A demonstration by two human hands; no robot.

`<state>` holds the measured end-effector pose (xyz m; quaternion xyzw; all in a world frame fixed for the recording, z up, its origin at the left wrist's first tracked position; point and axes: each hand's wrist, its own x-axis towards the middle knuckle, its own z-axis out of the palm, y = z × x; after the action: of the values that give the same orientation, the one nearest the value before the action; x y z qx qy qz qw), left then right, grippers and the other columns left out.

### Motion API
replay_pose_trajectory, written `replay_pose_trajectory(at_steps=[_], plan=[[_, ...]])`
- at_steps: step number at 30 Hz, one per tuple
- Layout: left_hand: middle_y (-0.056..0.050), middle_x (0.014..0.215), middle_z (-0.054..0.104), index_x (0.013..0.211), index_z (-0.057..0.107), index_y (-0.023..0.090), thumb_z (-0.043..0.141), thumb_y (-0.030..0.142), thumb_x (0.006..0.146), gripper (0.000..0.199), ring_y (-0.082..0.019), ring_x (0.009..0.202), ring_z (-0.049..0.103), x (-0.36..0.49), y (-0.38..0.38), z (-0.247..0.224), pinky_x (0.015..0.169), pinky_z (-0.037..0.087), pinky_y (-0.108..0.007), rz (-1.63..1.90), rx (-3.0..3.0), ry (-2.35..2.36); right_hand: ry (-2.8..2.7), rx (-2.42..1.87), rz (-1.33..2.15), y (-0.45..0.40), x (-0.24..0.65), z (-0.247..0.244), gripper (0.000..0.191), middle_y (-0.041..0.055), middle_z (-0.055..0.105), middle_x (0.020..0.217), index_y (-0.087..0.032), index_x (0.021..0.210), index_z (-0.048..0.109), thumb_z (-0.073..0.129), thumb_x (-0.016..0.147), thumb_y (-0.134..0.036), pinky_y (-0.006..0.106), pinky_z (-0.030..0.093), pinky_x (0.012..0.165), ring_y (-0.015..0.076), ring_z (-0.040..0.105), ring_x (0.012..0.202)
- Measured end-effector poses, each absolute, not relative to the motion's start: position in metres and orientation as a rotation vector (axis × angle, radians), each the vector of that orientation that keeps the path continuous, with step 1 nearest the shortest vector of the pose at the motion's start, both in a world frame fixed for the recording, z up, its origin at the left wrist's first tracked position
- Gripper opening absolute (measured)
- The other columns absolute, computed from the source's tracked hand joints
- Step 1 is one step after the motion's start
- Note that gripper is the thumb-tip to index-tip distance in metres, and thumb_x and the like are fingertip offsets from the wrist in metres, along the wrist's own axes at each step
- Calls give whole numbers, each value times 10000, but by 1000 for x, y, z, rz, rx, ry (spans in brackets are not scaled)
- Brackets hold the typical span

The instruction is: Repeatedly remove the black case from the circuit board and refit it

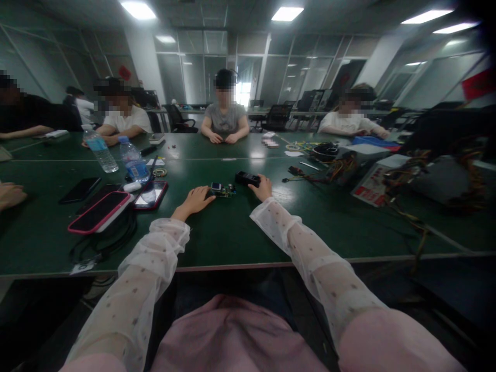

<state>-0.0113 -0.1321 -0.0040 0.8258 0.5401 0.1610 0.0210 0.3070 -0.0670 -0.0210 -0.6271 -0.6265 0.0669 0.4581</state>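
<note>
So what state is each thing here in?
Circuit board: lying flat
Left hand: touching circuit board
Right hand: gripping black handheld device
Two water bottles: capped, upright
Black phone: screen dark
Pink-edged phone: screen dark
Red-edged device: screen bright
Ceiling lights: on

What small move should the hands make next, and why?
Perhaps ease the black device slightly right with the right hand, which holds its right end: its left end lies close to the small circuit board, where the left hand rests.
</note>
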Motion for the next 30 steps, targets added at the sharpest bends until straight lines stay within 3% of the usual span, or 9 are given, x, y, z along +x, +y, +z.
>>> replay_pose_trajectory(at_steps=[19, 25, 30], plan=[[-125, 1471, 457, 1400, 424, 190, 310, 654, 943, 661, -291, 1357, 407, -13, -130, -6, 1112, 309, -454, 497, 2562, 1675, -1519, -1510, 263, -68, 306, -16, 537, 127, 634, 1116, -192, 1162, 507, 756, 698, -299, 530, 450, 982, 318, 598, 1078], [-126, 1459, 471, 1401, 417, 188, 326, 642, 947, 648, -283, 1355, 411, -14, -129, -8, 1111, 309, -443, 518, 2578, 1677, -1510, -1100, 496, -71, 287, -7, 614, 94, 656, 1040, -192, 1144, 494, 752, 680, -498, 455, 502, 907, 266, 633, 970], [-134, 1466, 463, 1410, 410, 173, 330, 632, 950, 654, -289, 1365, 400, -13, -128, -10, 1111, 307, -441, 508, 2581, 1694, -1691, -904, 625, -88, 265, 4, 669, 92, 641, 1090, -209, 1152, 503, 745, 664, -597, 418, 515, 865, 266, 622, 1022]])
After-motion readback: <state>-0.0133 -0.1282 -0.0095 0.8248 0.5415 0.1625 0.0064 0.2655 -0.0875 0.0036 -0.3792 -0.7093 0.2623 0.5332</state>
